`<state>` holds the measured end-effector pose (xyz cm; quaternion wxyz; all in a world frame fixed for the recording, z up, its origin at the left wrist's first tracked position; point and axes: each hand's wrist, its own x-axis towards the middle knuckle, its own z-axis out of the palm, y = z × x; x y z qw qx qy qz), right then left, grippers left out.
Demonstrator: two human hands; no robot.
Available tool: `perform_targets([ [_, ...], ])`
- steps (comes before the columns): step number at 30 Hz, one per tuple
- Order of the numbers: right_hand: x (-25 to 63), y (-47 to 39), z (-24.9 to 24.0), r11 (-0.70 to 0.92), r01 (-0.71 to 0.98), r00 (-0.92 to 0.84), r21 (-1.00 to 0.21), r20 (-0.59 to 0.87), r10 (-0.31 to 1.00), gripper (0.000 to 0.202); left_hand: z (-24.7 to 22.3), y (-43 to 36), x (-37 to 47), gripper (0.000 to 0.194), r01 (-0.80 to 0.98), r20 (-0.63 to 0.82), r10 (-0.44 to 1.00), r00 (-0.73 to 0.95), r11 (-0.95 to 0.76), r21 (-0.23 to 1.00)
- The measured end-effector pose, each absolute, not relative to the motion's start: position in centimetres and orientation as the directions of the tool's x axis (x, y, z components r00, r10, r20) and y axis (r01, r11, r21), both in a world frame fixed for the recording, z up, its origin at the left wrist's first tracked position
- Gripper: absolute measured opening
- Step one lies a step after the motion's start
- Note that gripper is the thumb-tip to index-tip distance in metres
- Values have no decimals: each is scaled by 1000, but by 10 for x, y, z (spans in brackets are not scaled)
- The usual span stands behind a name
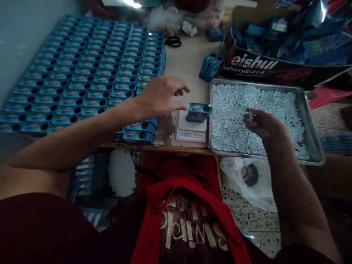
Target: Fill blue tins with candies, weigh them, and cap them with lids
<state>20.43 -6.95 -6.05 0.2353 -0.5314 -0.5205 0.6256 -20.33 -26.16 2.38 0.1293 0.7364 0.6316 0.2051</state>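
Note:
A small blue box (pixel 198 113) stands upright on a white digital scale (pixel 191 135) whose display is lit; a pale piece shows at the box's top right corner. My left hand (pixel 165 96) hovers just left of the box, fingers apart, holding nothing. My right hand (pixel 261 123) is over the metal tray (pixel 316 146) of pale blue and white pieces (pixel 236 121), its fingertips pinched together around a few of the pieces.
Rows of blue boxes (pixel 90 69) cover the table's left side. Two blue boxes (pixel 211 66) stand behind the tray, near a black carton (pixel 247 66) full of blue packaging. Black scissors (pixel 173 41) lie at the back. A plastic bag (pixel 250 179) is below the table edge.

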Motion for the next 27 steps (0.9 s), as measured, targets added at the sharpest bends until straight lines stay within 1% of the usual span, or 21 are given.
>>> perform_targets([
  [2,203,-71,-63,-515,83,-266,-853,-517,813,22,17,-251,-197,53,849,159,971,181,-235,472],
  [3,202,-72,-64,-568,19,-250,-823,-554,794,22,13,-246,-193,52,838,169,962,214,-270,475],
  [5,200,-78,-66,-599,-22,-270,-800,-572,774,23,7,-234,-186,50,819,196,942,273,-334,465],
  [7,196,-87,-66,-558,7,-306,-830,-533,789,31,0,-225,-181,52,804,218,920,325,-390,449],
  [8,194,-91,-65,-514,50,-328,-856,-501,801,36,-3,-221,-179,56,795,222,909,353,-416,441],
  [11,183,-101,-60,-332,252,-439,-909,-413,798,48,-12,-213,-175,71,761,183,864,469,-500,414],
  [13,173,-103,-54,-239,329,-514,-913,-386,766,54,-20,-211,-172,76,743,138,833,535,-542,392],
  [15,163,-102,-49,-212,330,-540,-920,-368,757,58,-28,-209,-169,77,743,108,821,561,-557,371],
  [18,153,-100,-43,-234,290,-531,-928,-359,768,60,-35,-211,-165,77,754,86,824,560,-550,360],
  [20,150,-102,-42,-248,268,-533,-931,-358,766,58,-37,-214,-165,78,757,74,826,559,-545,359],
  [24,140,-109,-33,-290,198,-577,-936,-350,738,52,-40,-230,-173,86,759,73,819,569,-558,335],
  [27,126,-112,-20,-253,189,-643,-949,-315,698,45,-43,-241,-181,94,750,117,801,587,-593,293],
])
